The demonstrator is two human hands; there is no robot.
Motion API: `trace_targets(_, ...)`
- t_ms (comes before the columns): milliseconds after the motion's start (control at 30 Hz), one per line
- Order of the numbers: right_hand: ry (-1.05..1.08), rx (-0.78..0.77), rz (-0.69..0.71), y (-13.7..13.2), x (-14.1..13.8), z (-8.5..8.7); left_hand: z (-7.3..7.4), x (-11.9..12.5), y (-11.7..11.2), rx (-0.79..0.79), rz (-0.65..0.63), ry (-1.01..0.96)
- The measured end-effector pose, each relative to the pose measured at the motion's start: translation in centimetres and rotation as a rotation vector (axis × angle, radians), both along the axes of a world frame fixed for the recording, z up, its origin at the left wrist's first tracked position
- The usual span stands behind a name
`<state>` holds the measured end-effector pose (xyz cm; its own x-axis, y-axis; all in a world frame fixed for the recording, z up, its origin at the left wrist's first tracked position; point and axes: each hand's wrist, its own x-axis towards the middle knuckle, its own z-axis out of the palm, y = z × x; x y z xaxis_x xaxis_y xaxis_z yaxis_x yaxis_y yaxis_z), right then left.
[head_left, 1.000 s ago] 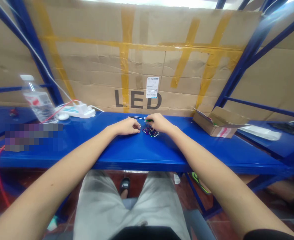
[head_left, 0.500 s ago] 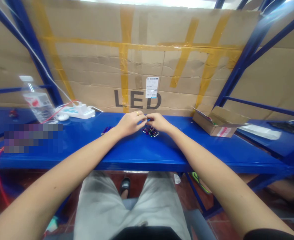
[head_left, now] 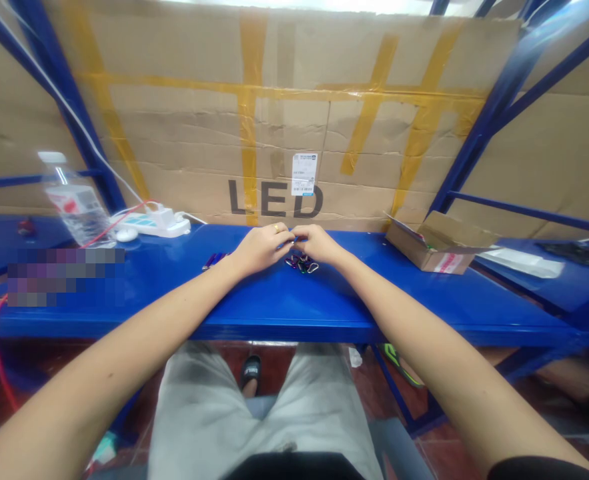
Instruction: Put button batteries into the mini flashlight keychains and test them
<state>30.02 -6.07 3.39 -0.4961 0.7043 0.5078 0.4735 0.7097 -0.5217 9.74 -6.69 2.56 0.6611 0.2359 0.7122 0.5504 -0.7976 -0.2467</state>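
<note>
My left hand (head_left: 265, 245) and my right hand (head_left: 317, 243) meet fingertip to fingertip over the middle of the blue table (head_left: 284, 300). Both have their fingers pinched together, and whatever sits between them is too small and too hidden to name. A gold-coloured ring shows on one left finger. Right below the fingers lies a small heap of carabiners (head_left: 303, 265), purple, green and dark, partly covered by my right hand. Beside my left wrist are several thin purple-blue sticks (head_left: 214, 260), their right ends hidden behind the wrist.
An open cardboard box (head_left: 439, 247) stands at the right. To the left are a water bottle (head_left: 77, 203) and a white power strip (head_left: 159, 223) with cords. A big cardboard sheet (head_left: 199, 147) marked LED closes off the back, between blue posts.
My hands stay in nearly the same place, with only a slight shift of the fingers. The carabiners and the sticks lie as before.
</note>
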Motion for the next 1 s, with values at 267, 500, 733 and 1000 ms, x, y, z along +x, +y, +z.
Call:
trace_targets(267, 0.056, -0.038, 0.005, 0.3, 0.1, -0.2, 0.4, -0.1, -0.4, -0.027, 0.012, 0.006)
trace_targets(500, 0.08, -0.113, 0.002, 0.3, 0.1, -0.2, 0.5, -0.1, -0.7, 0.005, 0.014, 0.022)
trace_targets(733, 0.141, -0.194, 0.006, 0.1, -0.1, -0.1, 1.0, -0.6, -0.4, -0.132, 0.024, -0.167)
trace_targets(1000, 0.096, -0.256, 0.07, -1.2, -1.1, 0.3, 1.5, -4.4, 2.5, -0.46, 0.197, -0.213)
